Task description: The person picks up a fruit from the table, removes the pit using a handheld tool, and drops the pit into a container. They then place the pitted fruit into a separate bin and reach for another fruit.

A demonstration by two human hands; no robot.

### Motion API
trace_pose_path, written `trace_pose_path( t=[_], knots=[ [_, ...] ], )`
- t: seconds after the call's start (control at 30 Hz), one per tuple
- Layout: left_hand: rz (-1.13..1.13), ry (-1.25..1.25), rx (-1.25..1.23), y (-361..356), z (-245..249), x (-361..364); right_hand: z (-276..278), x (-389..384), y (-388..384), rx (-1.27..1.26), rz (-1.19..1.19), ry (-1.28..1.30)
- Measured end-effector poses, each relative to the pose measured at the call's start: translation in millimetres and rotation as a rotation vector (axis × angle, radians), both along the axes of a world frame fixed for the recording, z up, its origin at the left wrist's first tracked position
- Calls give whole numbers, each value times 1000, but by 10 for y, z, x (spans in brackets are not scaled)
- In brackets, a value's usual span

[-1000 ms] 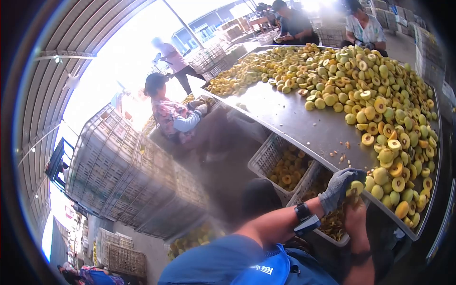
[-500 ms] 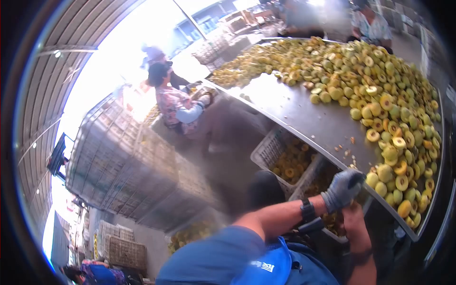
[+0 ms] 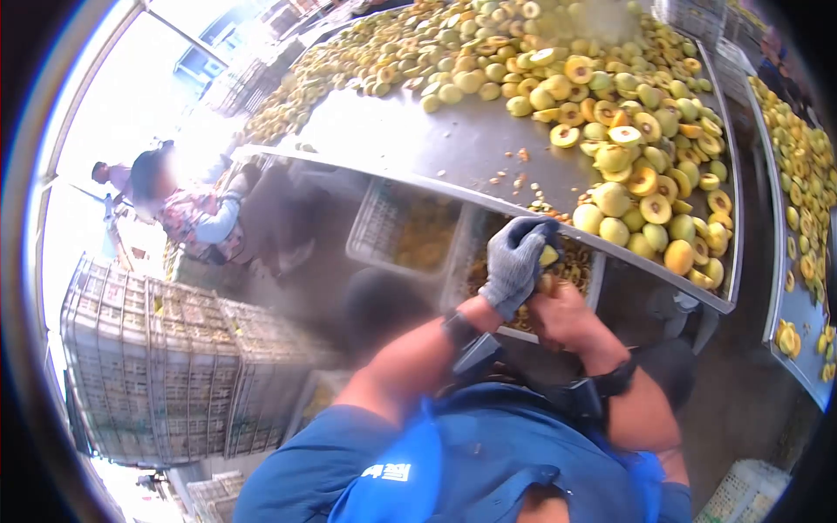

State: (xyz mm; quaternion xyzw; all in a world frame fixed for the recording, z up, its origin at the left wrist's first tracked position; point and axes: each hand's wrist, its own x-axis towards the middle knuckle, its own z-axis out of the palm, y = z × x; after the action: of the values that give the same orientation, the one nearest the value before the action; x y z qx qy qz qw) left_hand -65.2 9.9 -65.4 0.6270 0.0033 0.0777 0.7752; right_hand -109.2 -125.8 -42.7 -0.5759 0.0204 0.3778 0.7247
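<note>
My left hand, in a grey glove, is closed around a yellow-green peach piece in front of the metal table's edge. Close against it, my bare right hand has its fingers curled; whatever they hold is hidden. Below both hands stands a white crate containing small brown and yellow pieces, perhaps pits. Just beyond, halved and whole-looking peaches are heaped on the metal table, many with yellow flesh and dark hollows facing up. Small crumbs lie near its rim.
A second crate with yellow fruit sits left under the table. Stacked crates rise at the left. A person in a flowered top works along the same table. Another fruit-laden table runs along the right.
My view has swung right and down, bringing the second table into sight. Both hands stay close together near the table's edge, and the peach piece now shows in the glove.
</note>
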Motion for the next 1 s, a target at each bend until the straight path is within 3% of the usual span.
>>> trace_pose_path(
  t=[0.07, 0.23, 0.33, 0.37, 0.4, 0.47, 0.53, 0.57, 0.6, 0.67, 0.83, 0.9, 0.93, 1.0],
  knots=[
    [-168, 165, -387, 45, 168, -17, 38, -12, -80, 223, 53, 146],
    [-422, 164, -421, 164, 254, -31, 86, -24, -119, 241, 119, 192],
    [-483, 159, -225, 242, 227, 13, -61, -18, -41, 191, 249, 137],
    [-553, 38, -36, 242, 232, 15, -104, -11, -15, 168, 300, 106],
    [-601, 20, -8, 283, 234, 34, -43, -3, -16, 151, 272, 114],
    [-475, 31, 91, 295, 234, 15, 107, -20, -7, 122, 212, 137],
    [-192, -6, 333, 402, 345, 12, 47, 28, 21, 88, 226, 77],
    [-34, 2, 274, 515, 274, 77, -6, 53, 17, 72, 225, 44],
    [20, 39, 73, 712, 98, 203, -91, 79, 16, 27, 218, 54],
    [72, 220, -231, 1064, 217, 254, -267, 56, 44, -52, 210, 90],
    [59, -464, 882, 1504, 238, 227, -126, 37, 72, -98, 145, -24],
    [72, -540, 1141, 1577, 356, 233, -65, 37, 57, -54, 112, -48],
    [82, -454, 1180, 1781, 218, 311, -36, 51, 34, -40, 83, -64],
    [182, 181, 576, 2223, -75, 597, -116, 37, -25, -48, 44, -298]
  ],
)
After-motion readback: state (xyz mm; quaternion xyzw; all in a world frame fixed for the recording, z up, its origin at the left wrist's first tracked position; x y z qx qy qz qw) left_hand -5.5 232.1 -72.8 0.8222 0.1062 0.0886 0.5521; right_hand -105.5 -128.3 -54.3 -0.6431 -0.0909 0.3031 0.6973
